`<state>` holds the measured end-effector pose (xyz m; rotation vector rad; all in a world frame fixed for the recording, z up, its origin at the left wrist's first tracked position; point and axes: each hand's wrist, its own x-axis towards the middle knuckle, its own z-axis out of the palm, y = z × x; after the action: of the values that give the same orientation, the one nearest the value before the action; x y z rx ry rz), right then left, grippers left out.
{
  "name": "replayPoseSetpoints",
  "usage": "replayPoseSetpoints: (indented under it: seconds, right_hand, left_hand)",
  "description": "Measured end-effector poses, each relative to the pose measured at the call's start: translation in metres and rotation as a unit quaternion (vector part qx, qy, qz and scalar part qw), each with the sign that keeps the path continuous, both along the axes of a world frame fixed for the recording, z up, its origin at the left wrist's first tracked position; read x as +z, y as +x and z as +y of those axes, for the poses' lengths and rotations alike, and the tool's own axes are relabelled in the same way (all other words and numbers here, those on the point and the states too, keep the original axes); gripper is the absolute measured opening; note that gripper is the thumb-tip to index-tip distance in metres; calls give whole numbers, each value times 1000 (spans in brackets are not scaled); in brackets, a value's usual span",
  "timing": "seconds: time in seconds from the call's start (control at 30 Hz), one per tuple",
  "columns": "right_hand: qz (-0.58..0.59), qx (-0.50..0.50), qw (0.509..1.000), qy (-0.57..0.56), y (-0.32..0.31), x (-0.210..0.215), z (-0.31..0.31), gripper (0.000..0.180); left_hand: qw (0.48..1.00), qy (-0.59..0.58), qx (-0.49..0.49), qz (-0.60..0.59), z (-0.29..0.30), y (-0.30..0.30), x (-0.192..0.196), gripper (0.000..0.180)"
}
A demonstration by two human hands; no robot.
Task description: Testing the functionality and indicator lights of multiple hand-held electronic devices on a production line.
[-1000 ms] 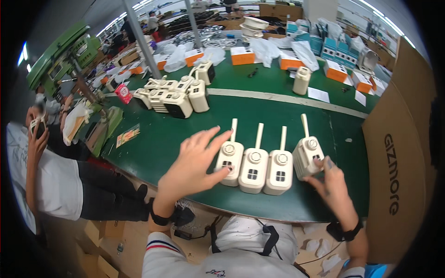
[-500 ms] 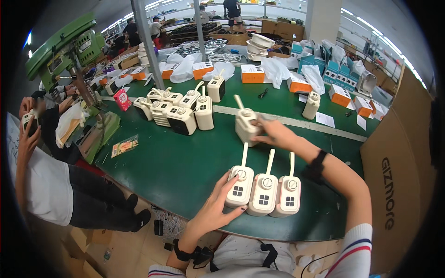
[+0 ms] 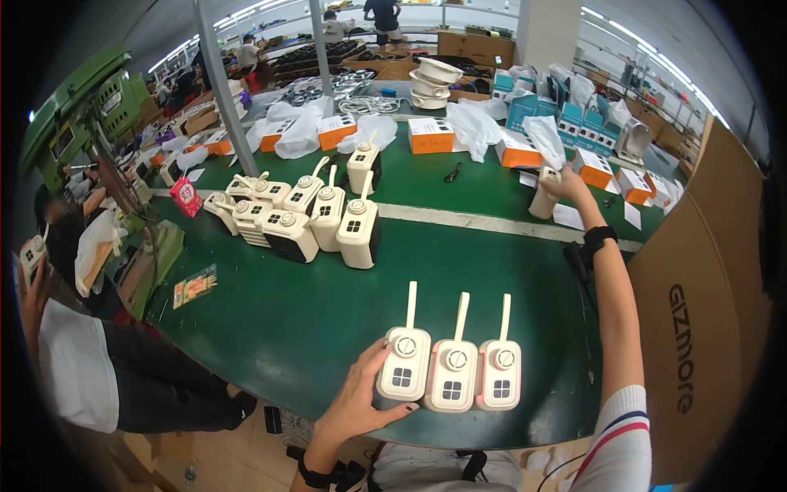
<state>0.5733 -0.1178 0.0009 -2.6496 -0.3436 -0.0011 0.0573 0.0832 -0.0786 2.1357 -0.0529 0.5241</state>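
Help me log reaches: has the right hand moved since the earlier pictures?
Yes: the right hand moved forward, from the near side of the pale table strip to beyond it.

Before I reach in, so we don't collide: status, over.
Left hand on leftmost of three cream strapped devices. Right hand at top of far cream device, grip unclear. Tall cardboard box along the right side.

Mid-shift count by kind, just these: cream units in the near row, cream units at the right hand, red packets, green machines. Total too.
Near-row cream units: 3
Cream unit at right hand: 1, by the right hand
Red packet: 1
Green machine: 1
Total: 6
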Motion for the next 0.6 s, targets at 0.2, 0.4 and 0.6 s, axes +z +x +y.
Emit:
replayPoseSetpoints:
  seconds: [0.2, 0.4, 0.6]
  right_hand:
    - [39, 48, 974, 219, -1, -30, 36, 88]
    - [21, 267, 916, 298, -58, -40, 126, 66]
    - [104, 384, 901, 171, -140, -5, 177, 72]
  left_hand:
    - [1000, 4, 5, 1, 5, 0, -7, 93]
    - [999, 16, 20, 30, 7, -4, -8, 93]
    - [999, -15, 23, 38, 8, -1, -9, 87]
